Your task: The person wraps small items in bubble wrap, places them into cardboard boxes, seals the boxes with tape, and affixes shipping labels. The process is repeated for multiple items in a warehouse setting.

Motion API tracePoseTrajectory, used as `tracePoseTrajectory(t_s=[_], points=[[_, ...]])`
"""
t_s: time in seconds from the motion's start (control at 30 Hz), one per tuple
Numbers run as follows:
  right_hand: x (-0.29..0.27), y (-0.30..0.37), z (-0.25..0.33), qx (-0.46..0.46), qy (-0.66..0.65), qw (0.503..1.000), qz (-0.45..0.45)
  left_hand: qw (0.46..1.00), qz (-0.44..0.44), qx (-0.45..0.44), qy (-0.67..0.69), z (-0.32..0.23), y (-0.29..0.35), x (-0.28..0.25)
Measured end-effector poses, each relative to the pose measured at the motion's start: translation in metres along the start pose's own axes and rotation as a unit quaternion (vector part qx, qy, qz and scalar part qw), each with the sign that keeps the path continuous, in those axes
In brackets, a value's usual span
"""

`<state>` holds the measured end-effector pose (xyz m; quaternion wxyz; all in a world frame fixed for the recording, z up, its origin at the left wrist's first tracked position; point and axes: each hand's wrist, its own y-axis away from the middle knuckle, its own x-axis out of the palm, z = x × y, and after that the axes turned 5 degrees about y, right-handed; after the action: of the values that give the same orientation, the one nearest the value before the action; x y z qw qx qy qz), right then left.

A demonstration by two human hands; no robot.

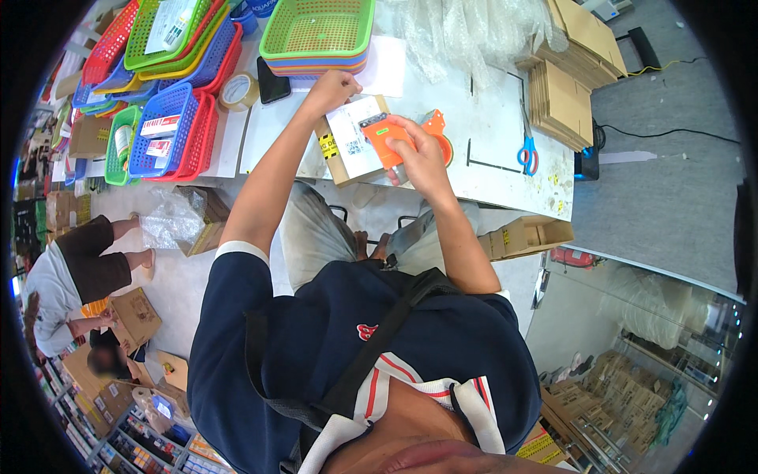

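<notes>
A small brown carton [339, 174] with yellow-and-black tape lies near the table's front edge, a white printed label [345, 126] on its top. My left hand [334, 89] is at the carton's far edge with its fingers bent together; what they pinch, if anything, is too small to make out. My right hand [422, 158] grips an orange handheld device [386, 143] with a dark ridged end, over the label's right side. Partly hidden behind that hand is an orange tape dispenser [435, 122].
Stacked plastic baskets [317, 49] stand beyond my left hand; more baskets [164, 130] fill the left. A phone [273, 81] and tape roll [238, 92] lie between. Scissors [528, 155], flat cartons [559, 103] and bubble wrap [466, 35] are rightward. Another person [59, 276] handles a box at left.
</notes>
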<state>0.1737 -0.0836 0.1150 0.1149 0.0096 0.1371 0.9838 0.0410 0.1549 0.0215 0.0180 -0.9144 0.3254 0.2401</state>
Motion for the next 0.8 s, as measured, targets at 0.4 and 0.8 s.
tracePoseTrajectory(t_s=[0.4,0.8], points=[[-0.002,0.002,-0.004,-0.016,0.029,0.999,-0.003,0.990,0.130,-0.050,0.027,0.021,-0.014,-0.002],[-0.004,0.002,-0.003,-0.026,0.043,0.999,0.009,0.960,0.014,0.040,-0.276,-0.056,0.025,0.013]])
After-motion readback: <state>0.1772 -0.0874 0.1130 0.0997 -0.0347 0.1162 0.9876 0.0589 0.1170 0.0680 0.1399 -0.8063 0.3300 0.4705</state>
